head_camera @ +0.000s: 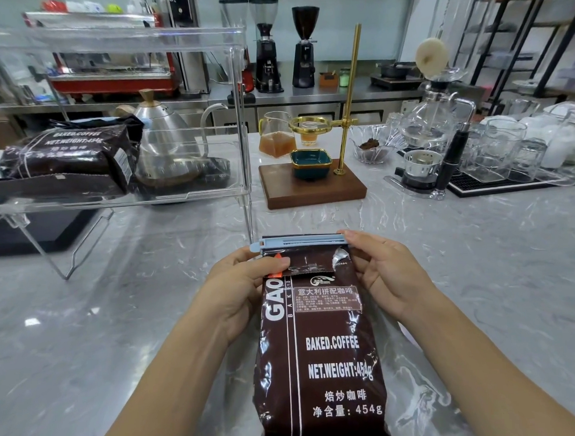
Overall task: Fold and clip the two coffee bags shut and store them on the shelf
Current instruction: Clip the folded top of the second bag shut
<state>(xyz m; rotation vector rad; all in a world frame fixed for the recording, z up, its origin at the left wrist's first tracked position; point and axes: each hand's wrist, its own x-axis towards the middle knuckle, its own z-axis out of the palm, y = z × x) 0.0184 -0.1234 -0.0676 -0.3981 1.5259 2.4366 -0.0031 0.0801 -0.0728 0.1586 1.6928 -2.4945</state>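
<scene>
A dark brown coffee bag [322, 358] lies on the marble counter right in front of me, its top folded over. A light blue clip [300, 242] spans the folded top. My left hand [239, 286] grips the bag's upper left corner, thumb on the fold. My right hand [385, 273] holds the upper right corner, fingertips at the clip's right end. A second brown coffee bag [69, 158] lies on its side on the lower level of the clear acrylic shelf [238, 98] at the left.
A silver gooseneck kettle [167, 137] stands behind the shelf. A wooden pour-over stand [314, 187] with a brass pole sits mid-counter; a glass siphon [437, 122] and several glasses [513, 148] crowd the right. Grinders [267, 44] line the back counter.
</scene>
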